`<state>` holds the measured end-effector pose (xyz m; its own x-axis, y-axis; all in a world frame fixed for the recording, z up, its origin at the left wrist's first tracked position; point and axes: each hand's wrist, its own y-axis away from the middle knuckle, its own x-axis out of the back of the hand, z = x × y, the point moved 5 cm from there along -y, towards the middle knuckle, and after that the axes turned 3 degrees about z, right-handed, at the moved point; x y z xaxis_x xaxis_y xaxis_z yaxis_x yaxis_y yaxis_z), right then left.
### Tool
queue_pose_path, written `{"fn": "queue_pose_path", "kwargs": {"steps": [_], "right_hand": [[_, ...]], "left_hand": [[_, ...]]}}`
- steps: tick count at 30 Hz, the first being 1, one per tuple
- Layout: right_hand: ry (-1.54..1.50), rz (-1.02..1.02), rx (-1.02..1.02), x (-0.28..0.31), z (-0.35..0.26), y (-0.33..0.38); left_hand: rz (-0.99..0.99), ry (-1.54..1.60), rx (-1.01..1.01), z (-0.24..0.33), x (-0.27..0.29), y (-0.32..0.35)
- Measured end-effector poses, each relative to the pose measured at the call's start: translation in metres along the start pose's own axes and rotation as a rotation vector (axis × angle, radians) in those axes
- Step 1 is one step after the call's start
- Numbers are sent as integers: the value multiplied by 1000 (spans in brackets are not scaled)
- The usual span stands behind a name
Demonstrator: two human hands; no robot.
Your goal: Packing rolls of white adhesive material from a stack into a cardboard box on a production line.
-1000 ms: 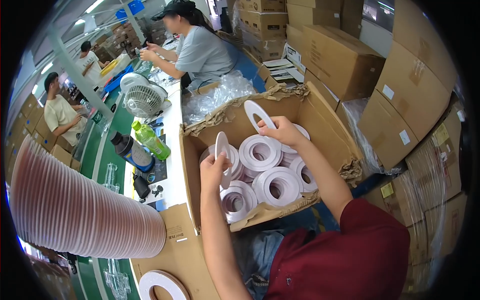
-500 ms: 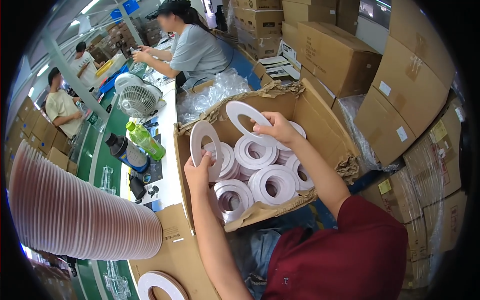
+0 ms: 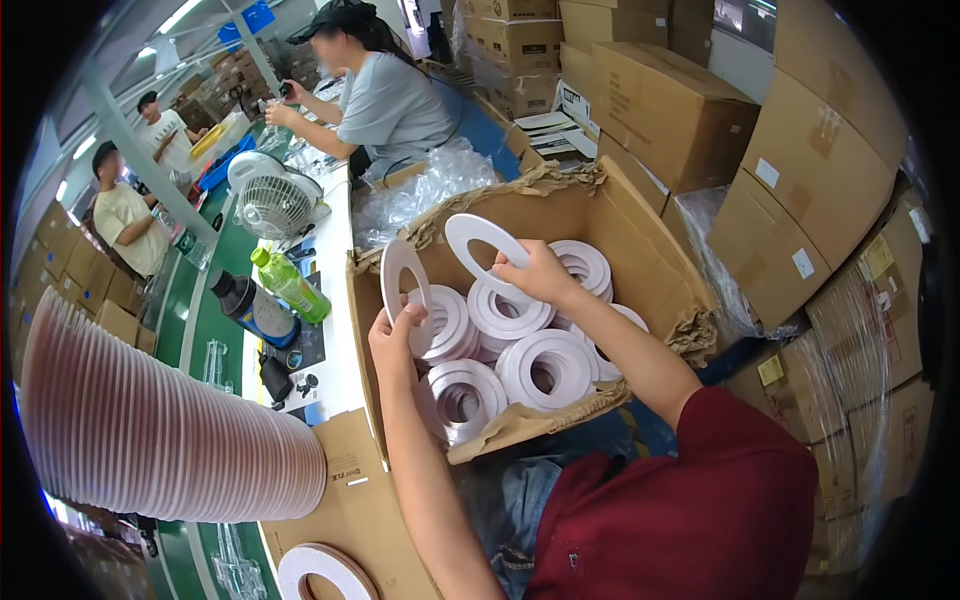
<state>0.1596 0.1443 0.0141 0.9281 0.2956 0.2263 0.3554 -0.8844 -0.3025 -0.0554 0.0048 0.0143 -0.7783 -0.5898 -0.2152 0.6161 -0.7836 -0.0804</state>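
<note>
My left hand (image 3: 396, 335) pinches a flat white ring (image 3: 392, 275) that stands nearly upright over the left side of an open cardboard box (image 3: 640, 240). Another flat white ring (image 3: 462, 232) is gripped at its right edge by my right hand (image 3: 540, 272), tilted above the box. The two rings are apart. Below them, the box holds several stacks of the same rings, among them a front stack (image 3: 545, 370) and a front-left stack (image 3: 463, 400). My right hand and its ring partly cover the stacks behind.
A tall column of rings (image 3: 170, 420) stands on flat cardboard (image 3: 370, 500) at the left, near a low ring stack (image 3: 325, 575). Beyond are a green bottle (image 3: 290, 283), a dark bottle (image 3: 255, 305) and a fan (image 3: 275, 195). Large cartons (image 3: 680, 110) rise right; co-workers are farther off.
My right hand has moved slightly left and down with its ring, closer to the ring in my left hand. The left hand has hardly moved.
</note>
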Motion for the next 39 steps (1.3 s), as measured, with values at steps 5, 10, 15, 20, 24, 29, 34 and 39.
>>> {"fn": "queue_pose_path", "kwargs": {"steps": [5, 10, 15, 20, 24, 29, 34, 39], "right_hand": [[27, -30, 10, -4, -1, 4], [-12, -43, 55, -4, -4, 6], [145, 30, 162, 9, -26, 7], [285, 208, 368, 45, -68, -16], [256, 404, 334, 37, -67, -21], [428, -22, 556, -23, -25, 4], [392, 79, 388, -14, -22, 13], [444, 28, 490, -14, -31, 8]], "left_hand": [[-53, -133, 94, -22, 7, -9], [-19, 120, 112, -22, 5, -9], [-85, 187, 197, -21, 1, -5], [-99, -28, 120, -28, -1, -7], [-91, -371, 23, -24, -7, -12], [-53, -702, 99, -53, 7, -21], [-43, -503, 200, -56, 10, -14], [-9, -828, 51, -47, 9, -11]]}}
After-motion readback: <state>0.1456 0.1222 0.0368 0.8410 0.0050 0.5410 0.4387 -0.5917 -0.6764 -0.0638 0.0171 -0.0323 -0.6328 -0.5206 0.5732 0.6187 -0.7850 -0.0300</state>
